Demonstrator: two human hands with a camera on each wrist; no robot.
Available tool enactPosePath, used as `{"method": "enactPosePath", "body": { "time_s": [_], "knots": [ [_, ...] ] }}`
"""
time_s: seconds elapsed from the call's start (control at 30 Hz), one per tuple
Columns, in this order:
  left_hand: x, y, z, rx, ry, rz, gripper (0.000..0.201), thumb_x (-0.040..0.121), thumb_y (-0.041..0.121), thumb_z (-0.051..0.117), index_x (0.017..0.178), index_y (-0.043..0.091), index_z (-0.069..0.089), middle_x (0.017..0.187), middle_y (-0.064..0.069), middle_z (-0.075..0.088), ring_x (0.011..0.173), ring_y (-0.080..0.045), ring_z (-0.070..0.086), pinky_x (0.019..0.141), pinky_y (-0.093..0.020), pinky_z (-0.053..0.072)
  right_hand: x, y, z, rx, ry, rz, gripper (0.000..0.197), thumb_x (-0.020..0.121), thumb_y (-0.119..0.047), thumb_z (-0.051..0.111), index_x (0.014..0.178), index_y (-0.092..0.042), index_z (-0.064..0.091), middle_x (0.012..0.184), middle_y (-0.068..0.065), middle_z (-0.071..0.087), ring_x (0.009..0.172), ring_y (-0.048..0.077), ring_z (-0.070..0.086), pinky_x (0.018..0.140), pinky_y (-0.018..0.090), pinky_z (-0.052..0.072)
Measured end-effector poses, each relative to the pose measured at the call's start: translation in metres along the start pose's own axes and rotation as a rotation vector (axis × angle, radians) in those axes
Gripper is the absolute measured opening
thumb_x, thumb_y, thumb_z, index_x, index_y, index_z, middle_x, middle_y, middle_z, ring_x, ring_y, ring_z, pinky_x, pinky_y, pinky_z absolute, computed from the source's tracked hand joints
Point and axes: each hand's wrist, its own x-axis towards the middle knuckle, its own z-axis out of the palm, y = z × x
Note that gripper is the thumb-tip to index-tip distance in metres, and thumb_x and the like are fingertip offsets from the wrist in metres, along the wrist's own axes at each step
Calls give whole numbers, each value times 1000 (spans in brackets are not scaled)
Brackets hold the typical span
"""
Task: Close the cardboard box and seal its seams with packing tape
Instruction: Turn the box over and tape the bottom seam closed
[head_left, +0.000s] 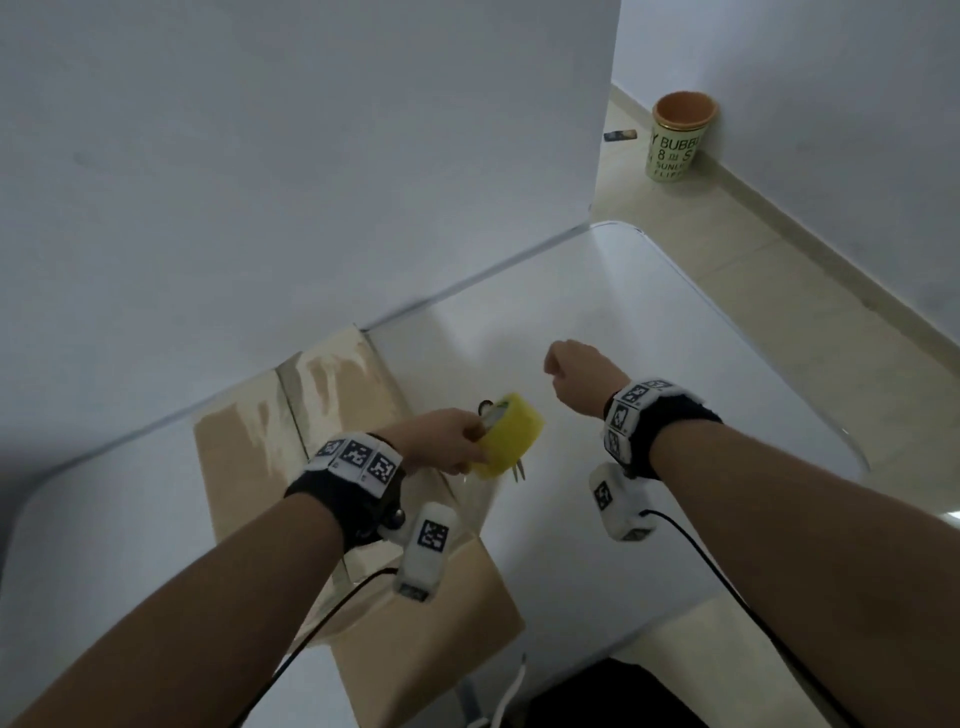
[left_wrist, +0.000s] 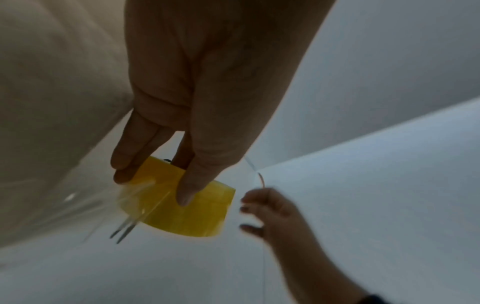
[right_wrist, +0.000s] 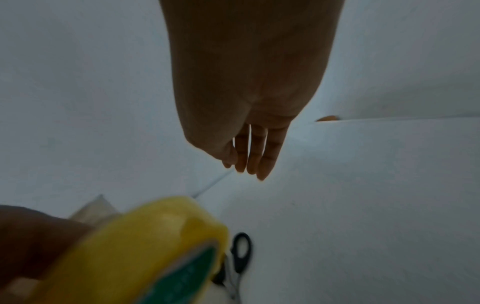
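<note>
Tape dominates the centre of the head view: the left hand (head_left: 441, 439) pinches the yellow packing tape roll (head_left: 511, 434) between thumb and fingers, holding it above the right edge of the cardboard box (head_left: 249, 457), probably to keep the clear strip trailing from the roll taut. Scissors (right_wrist: 240, 255) lie on the white surface (head_left: 623, 338) just beneath the roll. The box sits at lower centre with its flaps closed and glossy tape along the middle seam. The right hand (head_left: 576, 374), right of the roll, holds nothing; its grip is loose, fingers nearly straight, perhaps ready for the scissors.
</note>
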Motion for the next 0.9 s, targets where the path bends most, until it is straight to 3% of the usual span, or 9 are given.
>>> {"method": "enactPosePath", "body": {
  "time_s": [0.1, 0.2, 0.3, 0.43, 0.5, 0.57, 0.63, 0.9],
  "knots": [
    [-2, -5, -5, -187, -50, -37, 22, 92, 13, 61, 112, 4, 58, 111, -21, 64, 88, -24, 63, 86, -39, 54, 16, 17, 26, -62, -132, 48, 30, 92, -6, 41, 119, -11, 54, 127, 11, 53, 113, 28, 52, 94, 37, 45],
    [-2, -6, -7, -282, -81, -58, 19, 93, 13, 60, 111, 6, 58, 116, -21, 63, 94, -27, 63, 92, -43, 52, 25, 16, 50, -86, -230, -3, 42, 92, -3, 41, 131, -16, 49, 137, 10, 45, 122, 29, 46, 98, 37, 42],
    [-2, -5, -10, -328, -110, -81, 11, 94, 12, 60, 105, 10, 59, 116, -20, 63, 99, -31, 63, 97, -47, 51, 30, 13, 72, -166, -297, -105, 63, 88, 4, 40, 146, -19, 33, 154, 4, 24, 137, 34, 25, 107, 41, 35],
    [0, -6, -12, -371, -138, -100, 9, 94, 11, 59, 104, 10, 58, 116, -20, 63, 106, -37, 62, 101, -48, 48, 34, 13, 90, -268, -364, -161, 78, 89, 3, 43, 154, -20, 6, 161, -1, 6, 148, 25, 7, 116, 40, 21],
    [2, -7, -11, -389, -142, -102, 7, 94, 10, 58, 102, 10, 58, 111, -18, 63, 101, -33, 61, 100, -48, 46, 37, 15, 94, -336, -300, -194, 71, 89, 0, 44, 152, -17, 17, 158, 1, 16, 145, 26, 14, 114, 40, 22],
    [3, -7, -10, -406, -152, -107, 7, 94, 9, 59, 101, 11, 58, 109, -16, 63, 99, -32, 60, 100, -49, 46, 37, 18, 95, -359, -192, -192, 54, 89, -3, 45, 141, -15, 38, 145, 6, 34, 133, 30, 30, 105, 39, 32],
    [5, -8, -10, -415, -158, -113, 9, 93, 8, 60, 101, 11, 58, 109, -16, 64, 99, -33, 61, 101, -50, 46, 34, 24, 94, -397, -125, -168, 42, 91, -9, 48, 132, -16, 46, 132, 10, 42, 125, 32, 35, 98, 40, 39],
    [5, -4, -9, -412, -172, -114, 6, 94, 7, 59, 99, 10, 58, 100, -11, 64, 98, -32, 59, 100, -49, 45, 8, 49, 104, -365, -42, 36, 22, 92, -8, 50, 114, -8, 57, 125, 11, 42, 119, 28, 41, 79, 35, 51]
  ]
}}
